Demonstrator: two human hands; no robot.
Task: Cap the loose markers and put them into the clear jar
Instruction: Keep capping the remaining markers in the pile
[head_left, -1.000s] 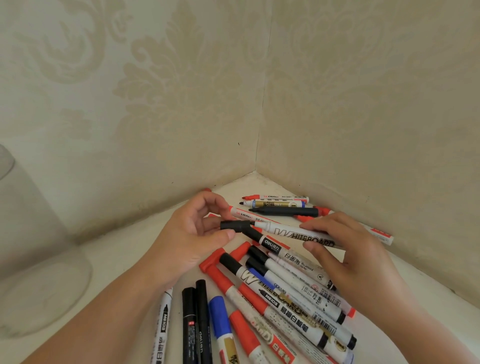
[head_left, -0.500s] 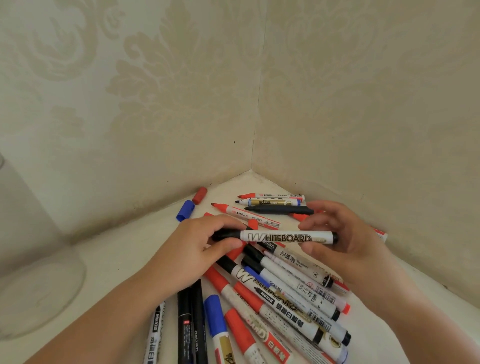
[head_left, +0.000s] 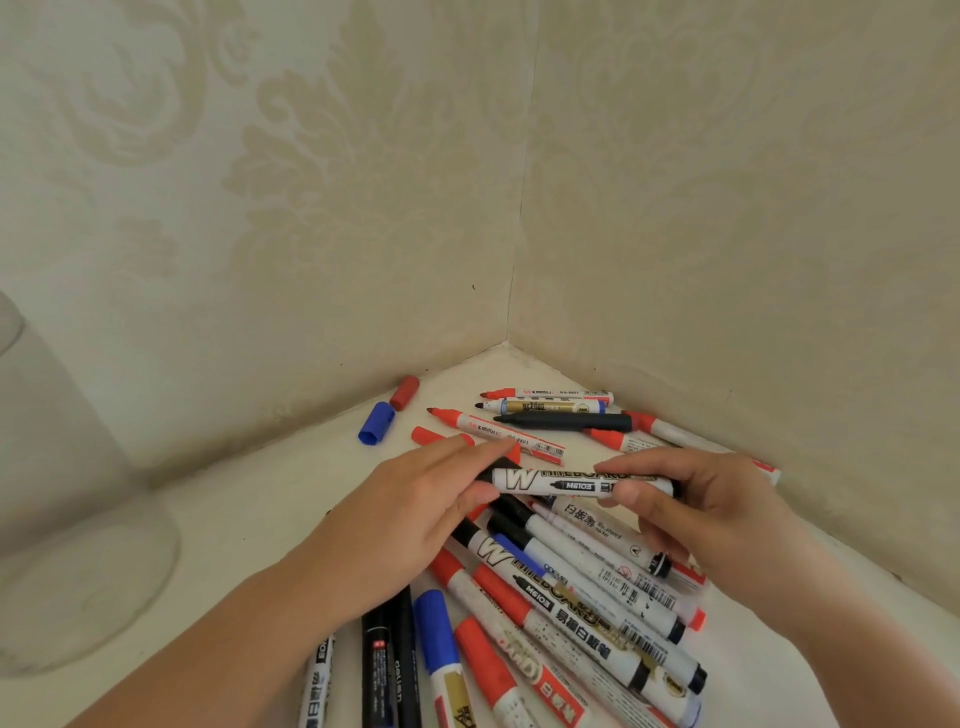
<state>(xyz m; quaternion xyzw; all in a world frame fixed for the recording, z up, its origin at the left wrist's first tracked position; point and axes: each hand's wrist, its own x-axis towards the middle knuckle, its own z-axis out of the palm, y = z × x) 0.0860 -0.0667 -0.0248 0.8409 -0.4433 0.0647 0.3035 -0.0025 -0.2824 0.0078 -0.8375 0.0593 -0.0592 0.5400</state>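
Two hands hold one whiteboard marker (head_left: 569, 482) level above the heap, and they are mine. My left hand (head_left: 410, 519) pinches its black-capped end between thumb and fingers; my right hand (head_left: 717, 512) clamps the other end, thumb under, fingers (head_left: 631, 464) curled over the top. Below it, many more markers (head_left: 566, 597) lie crossed in a pile running toward the near edge of the pale surface (head_left: 249, 499). Nearer the far corner, where the two papered walls (head_left: 311, 208) meet, several uncapped markers (head_left: 545, 408) lie side by side. A blue cap (head_left: 376, 423) and a red cap (head_left: 404, 393) lie loose by the left wall. At the left edge stands the clear jar (head_left: 62, 519), well apart from the pile.
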